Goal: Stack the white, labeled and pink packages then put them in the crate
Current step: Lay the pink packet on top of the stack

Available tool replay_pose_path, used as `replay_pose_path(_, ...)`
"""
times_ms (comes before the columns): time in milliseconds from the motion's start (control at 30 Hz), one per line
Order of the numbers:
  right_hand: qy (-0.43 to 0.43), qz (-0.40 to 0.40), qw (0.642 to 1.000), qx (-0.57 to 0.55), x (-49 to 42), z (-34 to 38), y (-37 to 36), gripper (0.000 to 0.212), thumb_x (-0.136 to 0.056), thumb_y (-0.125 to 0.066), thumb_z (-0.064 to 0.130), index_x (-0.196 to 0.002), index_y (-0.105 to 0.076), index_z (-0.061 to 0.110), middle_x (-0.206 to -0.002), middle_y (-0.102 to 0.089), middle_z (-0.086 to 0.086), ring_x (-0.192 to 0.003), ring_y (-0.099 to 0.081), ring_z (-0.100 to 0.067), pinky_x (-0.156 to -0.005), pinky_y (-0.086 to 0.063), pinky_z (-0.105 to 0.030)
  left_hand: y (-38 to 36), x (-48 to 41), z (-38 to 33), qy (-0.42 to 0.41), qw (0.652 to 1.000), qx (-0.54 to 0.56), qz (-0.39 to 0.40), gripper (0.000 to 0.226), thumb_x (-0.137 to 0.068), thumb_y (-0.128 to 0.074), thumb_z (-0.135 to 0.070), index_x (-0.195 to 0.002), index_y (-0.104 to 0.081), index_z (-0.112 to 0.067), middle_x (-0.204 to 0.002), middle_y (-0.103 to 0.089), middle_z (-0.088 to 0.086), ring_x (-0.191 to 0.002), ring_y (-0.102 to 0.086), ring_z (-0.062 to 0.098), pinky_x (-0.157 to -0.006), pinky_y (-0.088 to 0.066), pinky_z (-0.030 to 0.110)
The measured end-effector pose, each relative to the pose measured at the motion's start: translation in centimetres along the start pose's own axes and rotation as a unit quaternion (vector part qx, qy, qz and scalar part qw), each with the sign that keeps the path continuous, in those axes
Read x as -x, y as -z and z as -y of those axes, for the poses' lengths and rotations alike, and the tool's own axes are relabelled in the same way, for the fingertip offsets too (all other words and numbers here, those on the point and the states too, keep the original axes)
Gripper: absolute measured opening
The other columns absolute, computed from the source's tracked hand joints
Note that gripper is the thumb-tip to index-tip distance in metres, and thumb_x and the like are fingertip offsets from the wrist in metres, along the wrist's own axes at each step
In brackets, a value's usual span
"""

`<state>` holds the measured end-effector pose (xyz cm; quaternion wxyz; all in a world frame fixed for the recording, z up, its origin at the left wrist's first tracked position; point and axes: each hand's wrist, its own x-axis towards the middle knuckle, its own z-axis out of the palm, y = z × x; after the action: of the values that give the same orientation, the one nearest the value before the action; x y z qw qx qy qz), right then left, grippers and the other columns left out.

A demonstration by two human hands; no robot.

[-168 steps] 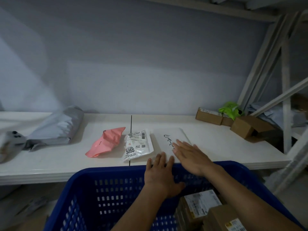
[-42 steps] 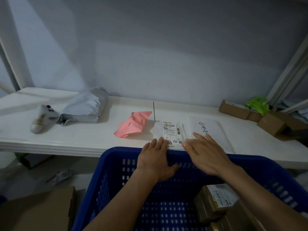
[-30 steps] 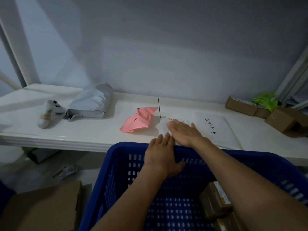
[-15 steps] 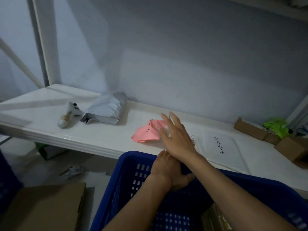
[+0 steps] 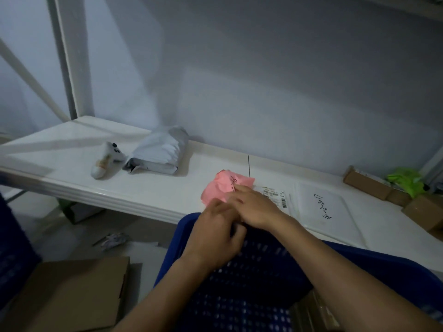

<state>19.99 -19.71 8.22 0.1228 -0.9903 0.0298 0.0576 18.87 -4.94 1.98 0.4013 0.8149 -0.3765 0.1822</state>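
**Hand Rests on Pink Package at Shelf's Edge**

A person's right hand (image 5: 255,207) lies flat, fingers spread, on the pink package (image 5: 223,188) on a white shelf (image 5: 143,188). Whether it grips the package cannot be told. The left hand (image 5: 215,233) curls over the near rim of the blue crate (image 5: 263,271), gripping it. Just right of the pink package lies the labeled package (image 5: 275,195), overlapping the white package (image 5: 323,207), which bears handwriting. A gray bag (image 5: 160,154) sits well to the left.
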Motion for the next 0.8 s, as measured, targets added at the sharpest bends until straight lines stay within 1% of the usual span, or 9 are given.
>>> replay_pose_path(67,0.009,-0.029,0.998,0.053,0.3,0.0,-0.2,0.046,-0.107,-0.025,0.042,-0.138,-0.059,0.038,-0.165,-0.038,0.007,-0.149,-0.038,-0.026,-0.115,-0.037,-0.05,0.1,-1.0,1.4,0.024,0.996,-0.066,-0.051,0.02,-0.091,-0.057,-0.026,-0.103,-0.067,-0.014,-0.11,-0.068,0.004,-0.107,-0.056,0.025,-0.089,-0.051,0.044)
replay_pose_path(100,0.011,-0.06,0.995,0.079,0.4,0.1,-0.3,0.047,-0.108,-0.026,0.04,-0.147,-0.052,0.036,-0.166,-0.036,0.006,-0.151,-0.035,-0.025,-0.119,-0.035,-0.05,0.2,-1.5,2.0,0.05,0.993,-0.099,-0.028,0.034,-0.098,-0.05,-0.032,-0.124,-0.063,-0.013,-0.133,-0.063,0.008,-0.124,-0.053,0.028,-0.101,-0.047,0.045)
replay_pose_path(167,0.037,-0.107,0.986,0.119,0.2,0.5,-0.2,0.051,-0.111,-0.026,0.033,-0.162,-0.031,0.027,-0.173,-0.021,0.005,-0.158,-0.02,-0.021,-0.128,-0.02,-0.045,0.1,-2.1,3.0,0.114,0.98,-0.131,0.095,0.06,-0.107,-0.026,-0.046,-0.16,-0.031,-0.018,-0.171,-0.026,0.007,-0.156,-0.024,0.027,-0.123,-0.025,0.05)
replay_pose_path(233,0.065,-0.083,0.983,0.151,-0.6,0.7,-0.2,0.054,-0.112,-0.022,0.037,-0.165,-0.022,0.026,-0.175,-0.011,0.004,-0.161,-0.011,-0.02,-0.129,-0.008,-0.044,-0.1,-2.2,3.7,0.125,0.955,-0.17,0.208,0.068,-0.104,-0.011,-0.057,-0.166,-0.01,-0.026,-0.176,-0.004,0.002,-0.161,-0.005,0.02,-0.127,-0.01,0.051)
replay_pose_path(400,-0.01,-0.001,0.991,0.134,-2.1,-2.1,-1.7,0.064,-0.106,-0.012,0.061,-0.165,0.0,0.038,-0.173,0.01,0.015,-0.161,-0.005,-0.021,-0.128,-0.002,-0.059,0.5,-2.5,3.4,0.124,0.93,-0.213,0.271,0.073,-0.101,-0.012,-0.067,-0.165,-0.01,-0.033,-0.175,-0.007,0.006,-0.161,-0.005,0.021,-0.128,-0.007,0.049)
replay_pose_path(567,-0.016,-0.016,0.995,0.095,-1.7,-2.7,-1.8,0.065,-0.101,-0.011,0.068,-0.158,0.017,0.052,-0.171,-0.026,0.0,-0.159,-0.022,-0.026,-0.127,-0.005,-0.063,0.5,-2.6,3.5,0.128,0.923,-0.209,0.296,0.078,-0.099,-0.012,-0.072,-0.165,-0.01,-0.031,-0.175,-0.004,0.006,-0.161,-0.002,0.022,-0.128,-0.005,0.052)
replay_pose_path(633,-0.037,0.005,0.994,0.106,-1.8,-2.9,-1.2,0.062,-0.103,-0.009,0.066,-0.159,0.015,0.052,-0.17,-0.028,-0.002,-0.159,-0.021,-0.028,-0.126,-0.005,-0.062,0.7,-2.8,3.4,0.132,0.923,-0.201,0.302,0.078,-0.098,-0.017,-0.073,-0.164,-0.015,-0.03,-0.176,-0.004,0.006,-0.161,-0.002,0.022,-0.128,-0.005,0.052)
replay_pose_path(700,-0.06,0.015,0.991,0.117,-2.2,-3.0,-0.5,0.062,-0.105,-0.007,0.061,-0.164,-0.005,0.042,-0.17,-0.031,-0.001,-0.158,-0.023,-0.027,-0.127,-0.009,-0.059,0.8,-2.8,3.2,0.129,0.924,-0.199,0.299,0.078,-0.097,-0.021,-0.074,-0.162,-0.02,-0.03,-0.175,-0.007,0.006,-0.16,-0.005,0.022,-0.128,-0.005,0.053)
replay_pose_path(800,-0.029,-0.107,0.985,0.132,-3.4,-1.6,-0.2,0.065,-0.105,-0.012,0.056,-0.156,-0.038,0.025,-0.163,-0.044,-0.001,-0.149,-0.038,-0.023,-0.125,-0.022,-0.054,0.6,-2.7,3.4,0.118,0.925,-0.213,0.291,0.082,-0.094,-0.023,-0.077,-0.161,-0.021,-0.029,-0.175,-0.007,0.006,-0.16,-0.005,0.023,-0.127,-0.006,0.054)
